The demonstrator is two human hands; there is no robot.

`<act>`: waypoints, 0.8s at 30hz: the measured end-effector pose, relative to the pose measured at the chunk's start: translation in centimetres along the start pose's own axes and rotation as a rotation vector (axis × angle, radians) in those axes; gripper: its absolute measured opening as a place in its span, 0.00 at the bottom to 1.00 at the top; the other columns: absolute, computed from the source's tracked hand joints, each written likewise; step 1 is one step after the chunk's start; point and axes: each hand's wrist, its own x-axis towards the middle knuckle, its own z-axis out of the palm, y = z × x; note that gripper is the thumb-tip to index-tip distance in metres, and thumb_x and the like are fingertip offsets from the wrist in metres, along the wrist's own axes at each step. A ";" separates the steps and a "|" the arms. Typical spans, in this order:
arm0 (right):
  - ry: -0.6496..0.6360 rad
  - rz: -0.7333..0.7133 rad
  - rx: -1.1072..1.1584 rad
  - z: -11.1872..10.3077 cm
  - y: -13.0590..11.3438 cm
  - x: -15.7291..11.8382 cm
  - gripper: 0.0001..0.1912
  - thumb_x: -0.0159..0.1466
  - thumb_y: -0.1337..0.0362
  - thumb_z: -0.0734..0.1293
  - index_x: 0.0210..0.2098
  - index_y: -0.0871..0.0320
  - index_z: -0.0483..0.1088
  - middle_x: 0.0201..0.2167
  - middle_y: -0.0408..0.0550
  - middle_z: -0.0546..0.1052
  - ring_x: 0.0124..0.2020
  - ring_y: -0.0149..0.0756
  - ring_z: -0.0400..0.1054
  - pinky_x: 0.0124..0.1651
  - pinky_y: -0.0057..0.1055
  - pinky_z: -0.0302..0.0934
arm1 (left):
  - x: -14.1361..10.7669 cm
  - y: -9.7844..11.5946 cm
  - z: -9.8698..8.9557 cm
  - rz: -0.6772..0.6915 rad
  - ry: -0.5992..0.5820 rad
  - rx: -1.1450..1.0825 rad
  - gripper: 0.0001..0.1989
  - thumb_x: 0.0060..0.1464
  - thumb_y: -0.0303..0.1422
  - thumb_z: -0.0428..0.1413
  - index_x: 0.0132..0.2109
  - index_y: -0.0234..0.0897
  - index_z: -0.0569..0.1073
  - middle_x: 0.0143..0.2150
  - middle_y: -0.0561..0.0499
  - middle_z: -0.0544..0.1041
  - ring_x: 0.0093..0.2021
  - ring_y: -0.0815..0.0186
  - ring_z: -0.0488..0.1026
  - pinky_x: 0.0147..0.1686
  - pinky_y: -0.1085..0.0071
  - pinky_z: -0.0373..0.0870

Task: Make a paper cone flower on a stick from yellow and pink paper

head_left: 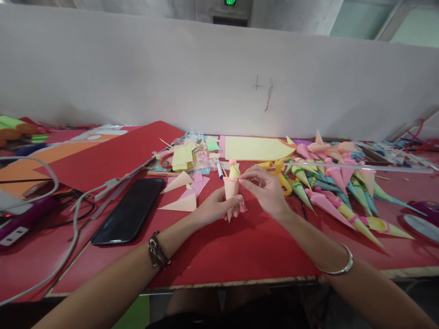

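Upright in my left hand (221, 204) is a peach paper cone (230, 188), tip down, with the thumb across its front and the fingers closed behind it. A pink trim (232, 179) runs around its rim, and a yellow piece with a pink top sticks up out of the opening. Thumb and forefinger of my right hand (264, 187) pinch at the right end of that trim. Left of the cone lie cut peach paper pieces (180, 204). A yellow glue gun (279, 170) rests just beyond my right hand.
Finished-looking coloured paper cones (338, 176) pile up at the right. A black phone (129, 211) lies left, near a white cable (76, 228) and a purple power strip (25, 224). Yellow sheets (255, 148) and scraps (183, 156) sit behind, before a white partition (192, 77).
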 end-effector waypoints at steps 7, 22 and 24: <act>-0.005 0.030 -0.049 0.1 -0.4 -0.2 0.02 0.54 0.66 0.65 0.27 0.55 0.71 0.29 0.43 0.68 0.33 0.30 0.64 0.34 0.28 0.61 | -0.1 0.1 0.1 0.003 -0.001 0.030 0.18 0.51 0.44 0.49 0.23 0.33 0.66 0.17 0.55 0.67 0.14 0.77 0.61 0.15 0.80 0.58; -0.051 0.151 0.124 0.3 -0.3 -0.2 0.04 0.54 0.65 0.65 0.29 0.56 0.64 0.28 0.40 0.67 0.32 0.27 0.63 0.34 0.25 0.60 | -0.1 0.1 0.1 0.024 0.012 0.019 0.16 0.50 0.42 0.50 0.25 0.34 0.63 0.16 0.56 0.66 0.14 0.77 0.62 0.14 0.80 0.56; -0.059 0.166 0.113 0.3 -0.3 -0.2 0.05 0.53 0.63 0.65 0.29 0.56 0.64 0.28 0.41 0.67 0.32 0.28 0.63 0.34 0.25 0.60 | -0.1 0.1 0.1 0.030 0.010 0.013 0.15 0.50 0.42 0.50 0.25 0.34 0.63 0.16 0.57 0.66 0.14 0.77 0.61 0.14 0.80 0.56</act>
